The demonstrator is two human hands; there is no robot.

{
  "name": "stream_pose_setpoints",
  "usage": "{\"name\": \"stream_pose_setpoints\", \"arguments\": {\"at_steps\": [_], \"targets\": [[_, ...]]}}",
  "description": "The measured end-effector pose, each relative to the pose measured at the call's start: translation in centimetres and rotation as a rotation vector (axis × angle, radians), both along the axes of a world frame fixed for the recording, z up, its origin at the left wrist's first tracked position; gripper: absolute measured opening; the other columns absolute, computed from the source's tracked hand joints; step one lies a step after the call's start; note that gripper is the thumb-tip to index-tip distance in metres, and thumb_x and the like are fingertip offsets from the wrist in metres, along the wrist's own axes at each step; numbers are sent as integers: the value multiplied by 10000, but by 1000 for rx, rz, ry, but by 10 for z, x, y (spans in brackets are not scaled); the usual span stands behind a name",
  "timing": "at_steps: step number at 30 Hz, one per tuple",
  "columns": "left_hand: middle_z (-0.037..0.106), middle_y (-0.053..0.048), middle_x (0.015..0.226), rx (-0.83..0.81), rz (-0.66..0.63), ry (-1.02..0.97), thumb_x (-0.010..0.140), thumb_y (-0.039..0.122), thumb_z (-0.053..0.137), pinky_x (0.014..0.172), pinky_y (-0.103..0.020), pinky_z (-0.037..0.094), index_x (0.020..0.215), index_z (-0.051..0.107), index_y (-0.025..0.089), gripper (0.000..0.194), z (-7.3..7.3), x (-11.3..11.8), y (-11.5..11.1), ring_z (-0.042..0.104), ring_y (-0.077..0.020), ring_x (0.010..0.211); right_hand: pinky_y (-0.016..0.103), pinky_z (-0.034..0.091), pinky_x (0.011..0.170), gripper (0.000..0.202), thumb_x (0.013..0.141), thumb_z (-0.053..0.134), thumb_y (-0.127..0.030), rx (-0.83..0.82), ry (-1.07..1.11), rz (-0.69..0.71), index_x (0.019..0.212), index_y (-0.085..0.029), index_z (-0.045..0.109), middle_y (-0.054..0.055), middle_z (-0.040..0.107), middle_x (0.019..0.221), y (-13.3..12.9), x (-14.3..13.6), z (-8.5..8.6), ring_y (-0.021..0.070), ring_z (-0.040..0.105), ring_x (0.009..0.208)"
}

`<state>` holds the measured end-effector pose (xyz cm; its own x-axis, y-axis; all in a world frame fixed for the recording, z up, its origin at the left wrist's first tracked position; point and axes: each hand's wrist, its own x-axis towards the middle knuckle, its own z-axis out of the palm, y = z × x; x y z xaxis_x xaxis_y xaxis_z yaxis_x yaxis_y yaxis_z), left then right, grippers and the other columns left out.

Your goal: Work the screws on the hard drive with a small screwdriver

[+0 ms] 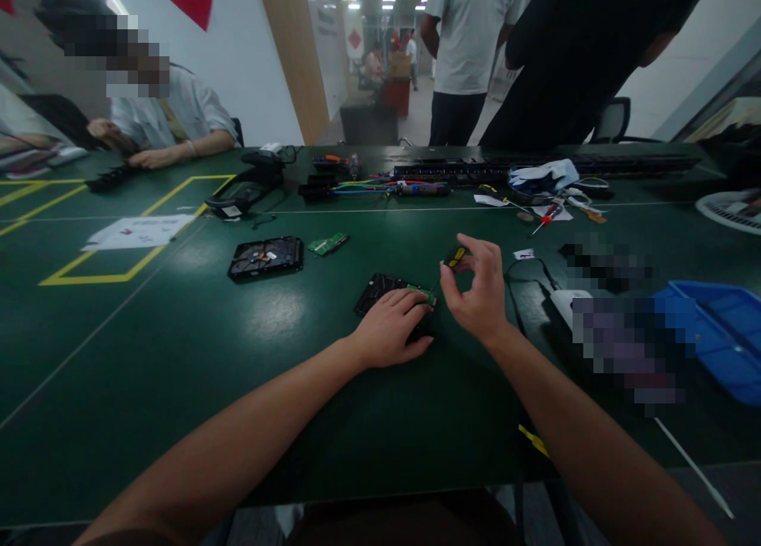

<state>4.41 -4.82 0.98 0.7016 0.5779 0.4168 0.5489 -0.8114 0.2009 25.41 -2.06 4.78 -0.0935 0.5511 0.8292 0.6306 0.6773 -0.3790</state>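
Note:
A black hard drive [376, 288] lies on the green tabletop in front of me, a green circuit board [426, 293] showing at its right end. My left hand [392, 324] rests over the drive and holds it down, hiding much of it. Between the thumb and fingertips of my right hand [479, 288] is a small screwdriver [455, 257] with a black and yellow handle. Its thin shaft slants down to the board's right end; the exact contact of the tip is too small to tell. To the left sit a second hard drive [266, 258] and a loose green circuit board [329, 245].
A blue plastic bin [722, 332] stands at the right. Along the back lie a red screwdriver [544, 221], gloves [544, 176], coloured cables [362, 186] and long black strips [476, 169]. Paper [139, 232] lies at the left, where a person [178, 118] sits; others stand behind the table.

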Motion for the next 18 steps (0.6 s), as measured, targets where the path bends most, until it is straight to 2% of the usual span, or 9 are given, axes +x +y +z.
{"name": "stream_pose_setpoints", "arguments": {"at_steps": [4, 7, 14, 18], "targets": [[623, -159, 1422, -7, -5, 5, 948, 465, 672, 1197, -507, 464, 1354, 596, 153, 518, -1, 0, 1, 565, -343, 1367, 405, 646, 745, 581, 929, 751, -250, 4, -12, 2, 1446, -364, 513, 82, 529, 1225, 0, 1, 2, 241, 608, 1020], [614, -155, 1435, -12, -8, -3, 951, 466, 667, 1192, -519, 463, 1351, 600, 171, 503, -2, 0, 2, 565, -336, 1372, 411, 645, 747, 559, 935, 736, -223, 15, -18, -13, 1435, -364, 530, 71, 539, 1182, 0, 1, 3, 235, 603, 1014], [614, -155, 1432, -18, -5, -14, 945, 474, 670, 1174, -534, 473, 1340, 612, 185, 493, -4, 0, 3, 573, -339, 1359, 488, 659, 871, 681, 943, 614, -133, -20, -12, 27, 1565, -334, 421, 112, 533, 1316, 0, 1, -1, 262, 628, 1114], [612, -160, 1431, -6, -6, -12, 951, 472, 665, 1176, -529, 470, 1343, 613, 174, 495, -4, 0, 2, 568, -338, 1362, 480, 656, 867, 648, 949, 644, -172, -10, -18, 56, 1539, -341, 436, 110, 530, 1316, 0, 1, 0, 262, 622, 1118]]}}
